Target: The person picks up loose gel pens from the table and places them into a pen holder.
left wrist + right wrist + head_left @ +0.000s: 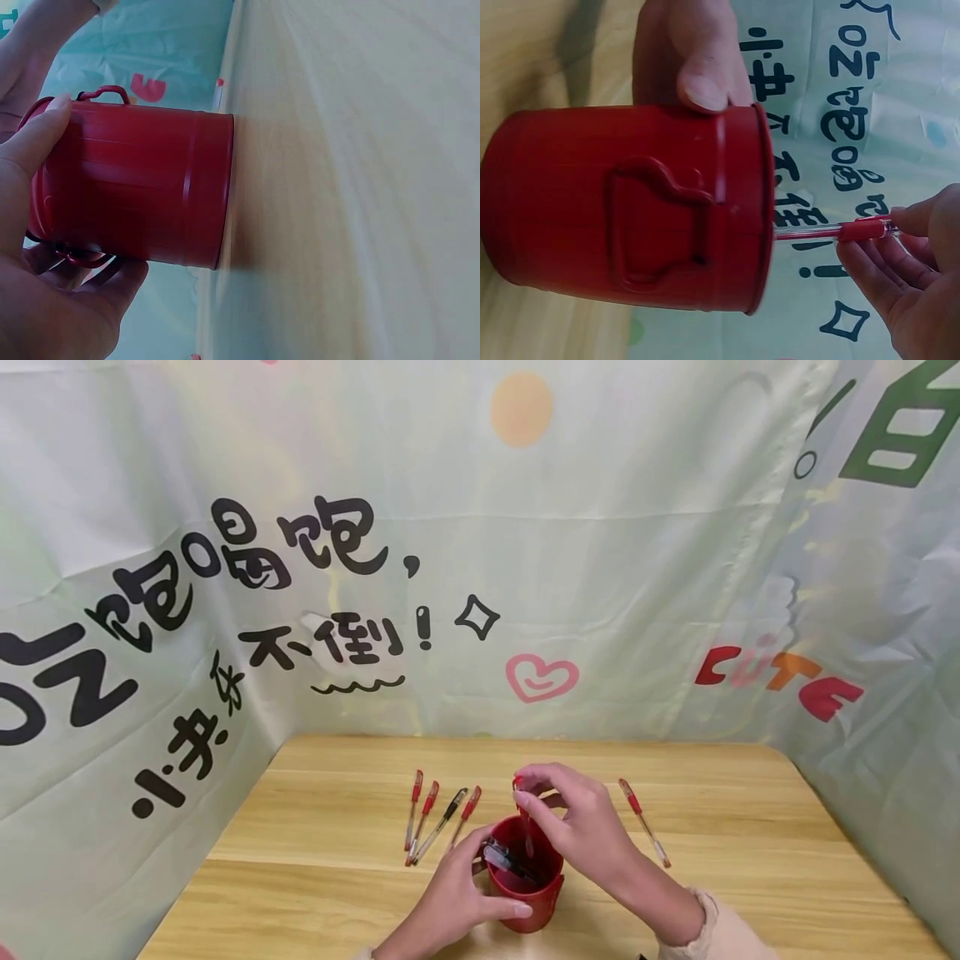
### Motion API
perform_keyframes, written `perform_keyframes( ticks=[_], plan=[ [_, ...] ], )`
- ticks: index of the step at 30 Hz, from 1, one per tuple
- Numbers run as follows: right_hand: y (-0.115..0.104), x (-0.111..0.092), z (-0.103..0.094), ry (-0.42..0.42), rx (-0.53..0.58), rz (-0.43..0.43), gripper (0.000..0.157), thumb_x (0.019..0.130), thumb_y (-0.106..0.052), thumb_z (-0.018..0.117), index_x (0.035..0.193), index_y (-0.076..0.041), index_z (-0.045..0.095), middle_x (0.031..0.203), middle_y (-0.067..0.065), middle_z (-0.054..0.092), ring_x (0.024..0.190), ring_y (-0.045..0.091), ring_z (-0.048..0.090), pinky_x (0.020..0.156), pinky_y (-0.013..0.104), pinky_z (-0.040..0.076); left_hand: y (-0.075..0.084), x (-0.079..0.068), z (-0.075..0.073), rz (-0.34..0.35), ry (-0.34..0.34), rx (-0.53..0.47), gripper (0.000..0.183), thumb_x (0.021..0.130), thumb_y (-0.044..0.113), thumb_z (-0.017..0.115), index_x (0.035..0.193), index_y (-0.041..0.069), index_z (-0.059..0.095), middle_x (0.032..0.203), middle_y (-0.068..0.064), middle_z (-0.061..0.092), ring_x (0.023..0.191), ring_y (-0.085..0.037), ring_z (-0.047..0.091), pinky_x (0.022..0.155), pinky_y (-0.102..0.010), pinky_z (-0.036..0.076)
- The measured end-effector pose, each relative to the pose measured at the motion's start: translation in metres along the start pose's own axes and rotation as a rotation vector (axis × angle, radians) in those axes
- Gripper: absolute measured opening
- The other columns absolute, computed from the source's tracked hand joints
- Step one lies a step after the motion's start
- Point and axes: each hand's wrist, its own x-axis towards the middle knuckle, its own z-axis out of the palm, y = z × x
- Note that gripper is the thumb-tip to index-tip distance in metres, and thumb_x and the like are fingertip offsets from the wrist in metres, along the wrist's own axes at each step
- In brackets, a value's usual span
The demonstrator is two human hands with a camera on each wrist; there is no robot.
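A red metal bucket [534, 910] with small side handles stands upright on the table. My left hand [453, 897] grips it near the rim, the thumb along the near side and the fingers round the other side. Above the mouth, my right hand [581, 818] pinches a red gel pen [864, 229] by its capped end. The pen's clear barrel reaches down past the rim, and its lower end is hidden inside in the right wrist view. Dark-capped pens [510, 862] lean inside the bucket.
Left of the bucket lie a black pen [442, 823] and three red pens [424, 810], roughly side by side. Another red pen [645, 822] lies to the right. Behind the wooden table [330, 893] hangs a printed cloth [630, 568].
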Motion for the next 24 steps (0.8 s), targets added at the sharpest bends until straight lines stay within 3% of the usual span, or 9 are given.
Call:
perform_keyframes(
  ticks=[11, 17, 24],
  plan=[
    [0.003, -0.008, 0.015, -0.096, -0.009, 0.062, 0.022, 0.089, -0.006, 0.080, 0.109, -0.011, 0.071, 0.095, -0.003, 0.074, 0.082, 0.002, 0.070, 0.069, 0.017, 0.061, -0.001, -0.001, 0.001, 0.008, 0.004, 0.013, 0.088, 0.074, 0.051, 0.092, 0.149, 0.036, 0.048, 0.144, 0.013, 0.059, 0.130, -0.011, 0.059, 0.104, -0.023, 0.053],
    [0.007, -0.013, 0.022, -0.191, 0.002, 0.087, 0.019, 0.092, -0.004, 0.077, 0.110, -0.008, 0.071, 0.095, 0.000, 0.074, 0.082, 0.005, 0.072, 0.070, 0.014, 0.059, -0.001, -0.002, 0.001, 0.029, 0.009, 0.016, 0.090, 0.073, 0.051, 0.092, 0.149, 0.035, 0.047, 0.145, 0.011, 0.059, 0.131, -0.011, 0.059, 0.105, -0.024, 0.054],
    [0.006, -0.015, 0.027, -0.271, -0.077, 0.111, 0.020, 0.091, -0.003, 0.077, 0.109, -0.005, 0.071, 0.096, 0.001, 0.073, 0.082, 0.004, 0.070, 0.070, 0.017, 0.060, -0.002, -0.002, 0.001, 0.021, -0.003, -0.008, 0.090, 0.075, 0.049, 0.092, 0.150, 0.032, 0.047, 0.145, 0.009, 0.059, 0.132, -0.011, 0.058, 0.104, -0.024, 0.054]
  ],
)
